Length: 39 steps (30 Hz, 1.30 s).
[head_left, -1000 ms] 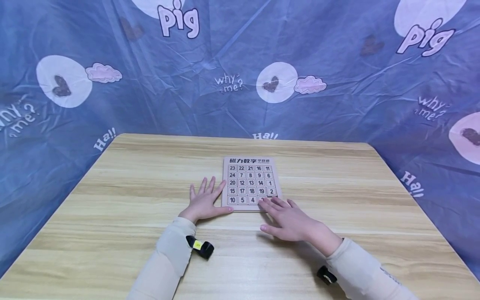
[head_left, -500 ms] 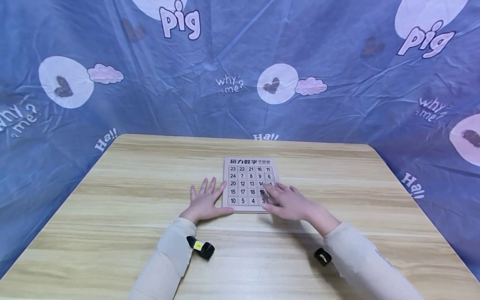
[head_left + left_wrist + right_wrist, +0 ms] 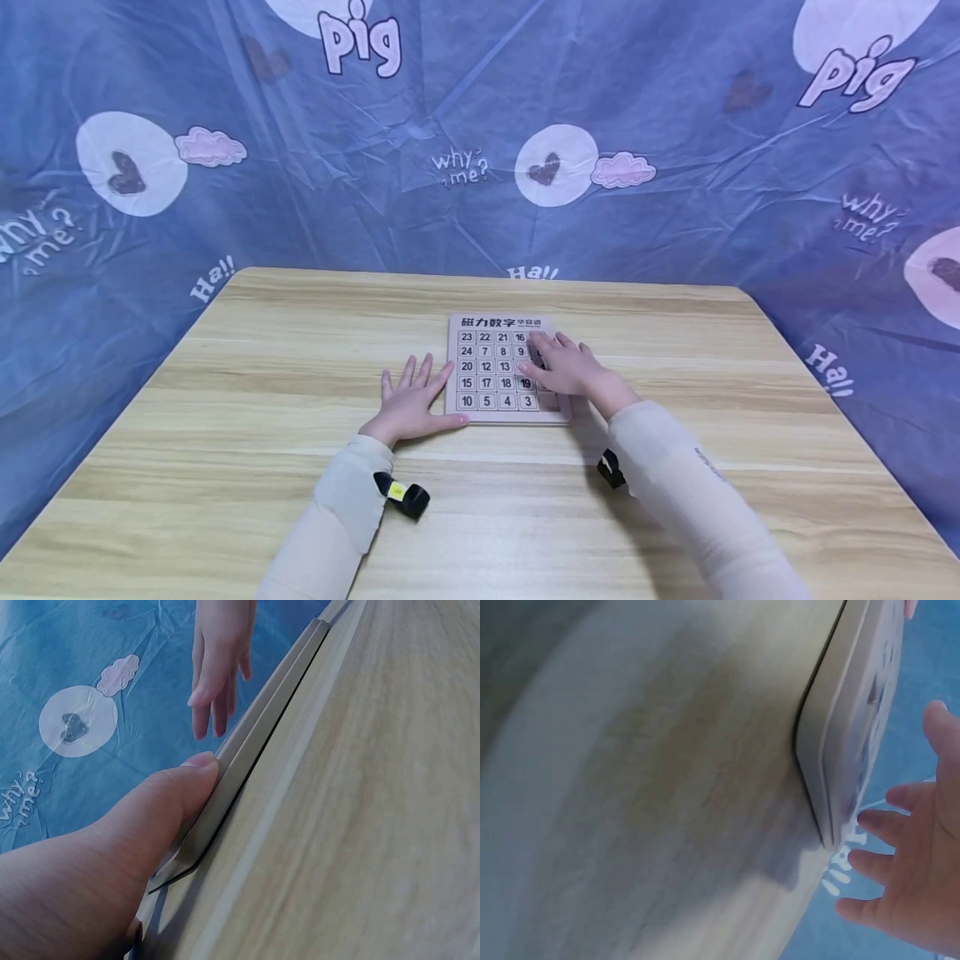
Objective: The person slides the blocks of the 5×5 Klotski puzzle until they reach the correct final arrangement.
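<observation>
A flat sliding number puzzle [image 3: 510, 417] lies on the table, its numbered tiles set in rows inside a pale frame. Its bottom right corner slot shows no tile. My left hand [image 3: 408, 408] braces the puzzle's left side, fingers spread, with the thumb at the lower left corner; the left wrist view shows that thumb pressed against the edge. Over the upper right tiles is my right hand [image 3: 570, 369], its fingers extended and covering the right column. In the right wrist view its fingers are parted; whether the tips touch a tile cannot be told.
The wood-grain table [image 3: 225, 483] extends on all sides of the puzzle. Behind and beside it hangs a blue printed cloth [image 3: 337, 192]. Each sleeve carries a small black wrist camera, such as the left camera [image 3: 411, 500].
My right hand has moved away from me up the puzzle's right side, from the bottom row to the upper rows. The bottom right slot has come into view. My left hand stays put.
</observation>
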Tool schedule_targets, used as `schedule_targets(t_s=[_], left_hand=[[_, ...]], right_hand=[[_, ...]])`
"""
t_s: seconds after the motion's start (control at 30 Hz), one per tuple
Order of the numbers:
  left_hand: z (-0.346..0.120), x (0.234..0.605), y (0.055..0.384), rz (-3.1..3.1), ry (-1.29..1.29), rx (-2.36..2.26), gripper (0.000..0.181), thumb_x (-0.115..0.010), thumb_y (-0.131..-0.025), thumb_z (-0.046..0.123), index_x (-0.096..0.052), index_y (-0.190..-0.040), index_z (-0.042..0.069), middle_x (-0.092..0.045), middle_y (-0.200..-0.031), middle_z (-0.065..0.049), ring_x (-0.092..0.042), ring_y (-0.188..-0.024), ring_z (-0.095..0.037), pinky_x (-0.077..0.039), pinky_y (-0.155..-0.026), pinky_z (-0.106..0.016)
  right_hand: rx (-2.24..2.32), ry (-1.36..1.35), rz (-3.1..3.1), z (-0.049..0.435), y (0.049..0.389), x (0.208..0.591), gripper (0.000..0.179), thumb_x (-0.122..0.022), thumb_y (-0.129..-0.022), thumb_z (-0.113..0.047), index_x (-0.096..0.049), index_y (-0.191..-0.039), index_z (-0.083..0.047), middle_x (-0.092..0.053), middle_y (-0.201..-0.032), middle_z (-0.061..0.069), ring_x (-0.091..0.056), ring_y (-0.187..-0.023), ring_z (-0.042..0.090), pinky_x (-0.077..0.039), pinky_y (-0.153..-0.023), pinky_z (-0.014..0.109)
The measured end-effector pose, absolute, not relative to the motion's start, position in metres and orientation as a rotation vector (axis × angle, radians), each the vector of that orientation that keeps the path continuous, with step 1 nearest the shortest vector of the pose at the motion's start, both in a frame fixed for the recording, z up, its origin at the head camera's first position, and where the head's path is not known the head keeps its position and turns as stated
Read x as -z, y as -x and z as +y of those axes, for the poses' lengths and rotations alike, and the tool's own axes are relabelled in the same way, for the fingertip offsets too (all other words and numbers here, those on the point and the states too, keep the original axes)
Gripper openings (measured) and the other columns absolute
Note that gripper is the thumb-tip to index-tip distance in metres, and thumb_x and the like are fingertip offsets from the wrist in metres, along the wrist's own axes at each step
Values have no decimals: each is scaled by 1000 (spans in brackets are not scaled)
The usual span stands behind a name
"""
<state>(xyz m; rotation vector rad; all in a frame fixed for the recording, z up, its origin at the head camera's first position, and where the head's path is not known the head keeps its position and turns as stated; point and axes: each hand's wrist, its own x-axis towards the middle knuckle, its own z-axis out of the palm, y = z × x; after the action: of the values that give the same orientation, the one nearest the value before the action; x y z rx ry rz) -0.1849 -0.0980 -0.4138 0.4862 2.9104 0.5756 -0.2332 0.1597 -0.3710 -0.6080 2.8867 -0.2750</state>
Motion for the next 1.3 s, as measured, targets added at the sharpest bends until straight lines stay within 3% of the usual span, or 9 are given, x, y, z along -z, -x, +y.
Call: schedule_targets(t_s=[0.37, 1.3], left_hand=[[-96, 413, 185, 2911, -483, -568, 94, -42, -63, 76, -13, -139, 29, -2, -142, -10, 9, -127, -30, 15, -91, -56], [-98, 417, 186, 2915, -491, -575, 95, -41, -62, 78, -13, -139, 29, -3, -142, -10, 9, -127, -29, 16, -91, -55]], right_hand=[[300, 541, 2866, 158, 242, 375, 72, -32, -86, -55, -17, -138, -7, -19, -140, 11, -13, -124, 39, -7, -94, 60], [187, 571, 2890, 155, 217, 377, 71, -30, -86, -56, -17, -138, -10, -19, -139, 13, -14, -124, 37, -8, -95, 57]])
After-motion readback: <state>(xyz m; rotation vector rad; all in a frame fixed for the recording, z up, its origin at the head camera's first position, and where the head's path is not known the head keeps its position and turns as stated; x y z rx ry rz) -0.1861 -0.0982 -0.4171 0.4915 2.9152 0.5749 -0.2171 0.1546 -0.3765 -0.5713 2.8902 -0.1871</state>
